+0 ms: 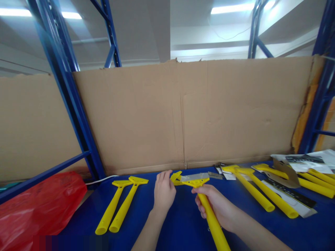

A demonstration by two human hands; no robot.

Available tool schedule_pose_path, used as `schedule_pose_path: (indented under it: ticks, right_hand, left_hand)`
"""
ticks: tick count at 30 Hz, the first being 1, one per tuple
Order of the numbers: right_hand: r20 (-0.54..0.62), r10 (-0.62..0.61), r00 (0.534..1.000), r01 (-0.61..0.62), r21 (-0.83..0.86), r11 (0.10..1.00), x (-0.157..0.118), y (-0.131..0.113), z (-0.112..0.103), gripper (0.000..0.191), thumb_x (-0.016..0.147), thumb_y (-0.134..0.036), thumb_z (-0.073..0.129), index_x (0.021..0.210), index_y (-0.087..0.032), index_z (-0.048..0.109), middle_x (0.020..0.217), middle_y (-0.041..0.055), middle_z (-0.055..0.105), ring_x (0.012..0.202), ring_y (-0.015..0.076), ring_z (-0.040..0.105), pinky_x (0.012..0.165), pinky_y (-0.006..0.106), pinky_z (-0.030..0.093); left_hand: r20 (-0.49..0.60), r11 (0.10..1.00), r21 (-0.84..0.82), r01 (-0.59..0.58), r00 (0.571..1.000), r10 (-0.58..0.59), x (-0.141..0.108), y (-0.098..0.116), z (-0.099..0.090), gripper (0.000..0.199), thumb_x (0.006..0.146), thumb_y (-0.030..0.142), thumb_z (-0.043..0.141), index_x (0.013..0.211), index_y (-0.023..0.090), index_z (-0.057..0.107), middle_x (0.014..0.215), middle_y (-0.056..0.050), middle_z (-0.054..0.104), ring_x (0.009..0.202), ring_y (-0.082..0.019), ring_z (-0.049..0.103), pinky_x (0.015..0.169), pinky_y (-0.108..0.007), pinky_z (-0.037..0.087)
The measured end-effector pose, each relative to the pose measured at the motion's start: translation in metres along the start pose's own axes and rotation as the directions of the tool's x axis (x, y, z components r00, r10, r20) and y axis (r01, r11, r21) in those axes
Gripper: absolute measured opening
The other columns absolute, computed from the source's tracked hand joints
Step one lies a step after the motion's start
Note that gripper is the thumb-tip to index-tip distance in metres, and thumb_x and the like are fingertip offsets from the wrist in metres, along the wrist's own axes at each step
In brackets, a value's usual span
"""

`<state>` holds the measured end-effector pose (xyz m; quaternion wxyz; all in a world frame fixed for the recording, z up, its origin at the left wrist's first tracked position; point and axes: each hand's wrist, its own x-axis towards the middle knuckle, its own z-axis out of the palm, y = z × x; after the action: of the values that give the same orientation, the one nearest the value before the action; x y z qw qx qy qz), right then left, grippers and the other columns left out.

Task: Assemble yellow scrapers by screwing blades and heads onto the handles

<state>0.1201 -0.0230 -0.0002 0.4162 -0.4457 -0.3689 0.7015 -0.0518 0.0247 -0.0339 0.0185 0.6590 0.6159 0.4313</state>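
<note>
A yellow scraper [212,221] is in the right hand [218,209], and the left hand [164,193] is just beside its blade end.
The right hand is closed around the handle, near to the head, and the metal blade [194,177] lies along this head, between the two hands and a little beyond them; the left hand has its fingers bent next to small yellow pieces [177,178], but I cannot tell whether it grips one of them. Beyond the right hand there are thin metal strips [215,175] on the blue counter [183,226]. To the left of the left hand, two other scrapers [125,206] lie side by side, and farther left is a red plastic bag [44,209]. To the right of the right hand lie more yellow handles [255,192]; behind both hands stands a cardboard panel [146,118].
</note>
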Motion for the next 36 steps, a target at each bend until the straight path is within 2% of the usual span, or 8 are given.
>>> schedule_pose_path:
  ticks: [4,9,17,22,26,29,32,36]
  right_hand:
    - [0.005,0.006,1.0,-0.006,-0.001,1.0,0.001,0.001,-0.002,0.009,0.076,-0.021,0.053,0.081,-0.02,0.046,0.044,-0.0062,0.052,0.035,0.0084,0.042,0.036,0.02,0.032]
    - [0.006,0.004,1.0,-0.004,-0.011,1.0,0.004,0.002,-0.002,0.008,0.076,-0.021,0.052,0.081,-0.021,0.046,0.044,-0.0062,0.053,0.034,0.0087,0.042,0.036,0.02,0.032]
    - [-0.006,0.015,1.0,-0.015,-0.03,0.999,0.002,0.0,-0.001,0.008,0.076,-0.02,0.051,0.081,-0.021,0.045,0.044,-0.0063,0.052,0.034,0.0085,0.042,0.036,0.02,0.032]
    - [-0.014,0.001,1.0,-0.001,-0.028,1.0,0.0,-0.001,0.001,0.009,0.075,-0.021,0.052,0.081,-0.021,0.045,0.045,-0.0065,0.052,0.034,0.008,0.041,0.036,0.019,0.032]
    - [-0.014,-0.003,1.0,0.003,-0.03,1.0,-0.001,0.0,0.001,0.009,0.074,-0.022,0.051,0.081,-0.021,0.046,0.046,-0.006,0.052,0.035,0.0083,0.042,0.036,0.019,0.032]
    - [-0.016,-0.007,1.0,0.007,-0.023,1.0,-0.001,0.0,0.0,0.01,0.073,-0.024,0.051,0.082,-0.021,0.046,0.046,-0.006,0.052,0.035,0.0084,0.042,0.037,0.019,0.032]
    - [-0.002,-0.003,1.0,0.003,-0.025,1.0,0.0,0.001,-0.001,0.012,0.073,-0.025,0.052,0.082,-0.021,0.046,0.045,-0.0061,0.052,0.035,0.0084,0.042,0.037,0.02,0.032]
    - [-0.004,-0.004,1.0,0.004,-0.036,0.999,0.001,0.001,-0.001,0.012,0.073,-0.024,0.053,0.082,-0.021,0.045,0.046,-0.0063,0.052,0.035,0.0082,0.042,0.037,0.02,0.032]
  left_hand:
    - [0.212,0.96,0.278,-0.047,0.977,-0.013,-0.004,-0.002,0.0,0.049,0.078,0.005,0.039,0.123,0.013,0.056,0.126,-0.014,0.057,0.121,-0.025,0.047,0.102,-0.039,0.034]
    - [0.311,0.924,0.372,-0.085,0.95,-0.038,-0.003,0.005,-0.006,0.032,0.085,0.014,0.042,0.105,0.015,0.066,0.115,-0.011,0.065,0.112,-0.026,0.054,0.097,-0.041,0.037]
    - [0.167,0.923,0.383,-0.013,0.984,-0.055,0.004,0.003,-0.01,0.034,0.088,0.009,0.036,0.097,0.015,0.068,0.091,-0.012,0.072,0.094,-0.024,0.065,0.096,-0.041,0.038]
    - [-0.026,0.95,-0.104,0.295,0.954,-0.299,0.011,-0.002,-0.012,0.022,0.083,0.014,0.05,0.1,0.017,0.064,0.085,-0.009,0.073,0.082,-0.022,0.069,0.074,-0.031,0.05]
    - [0.131,0.534,-0.698,0.477,0.819,-0.559,0.016,0.0,-0.016,0.025,0.081,0.006,0.052,0.103,0.014,0.059,0.068,-0.003,0.068,0.058,-0.016,0.067,0.058,-0.028,0.054]
    - [0.239,0.236,-0.867,0.438,0.783,-0.574,0.019,0.002,-0.02,0.023,0.077,-0.003,0.053,0.093,0.01,0.062,0.07,-0.005,0.069,0.062,-0.013,0.068,0.065,-0.027,0.057]
    - [0.279,0.142,-0.901,0.41,0.797,-0.535,0.022,0.003,-0.023,0.025,0.073,-0.009,0.058,0.089,0.009,0.065,0.08,-0.009,0.072,0.075,-0.012,0.07,0.075,-0.022,0.055]
    - [0.28,0.159,-0.898,0.411,0.811,-0.514,0.023,0.005,-0.023,0.033,0.071,-0.01,0.062,0.096,0.011,0.065,0.082,-0.008,0.073,0.078,-0.011,0.07,0.077,-0.019,0.054]
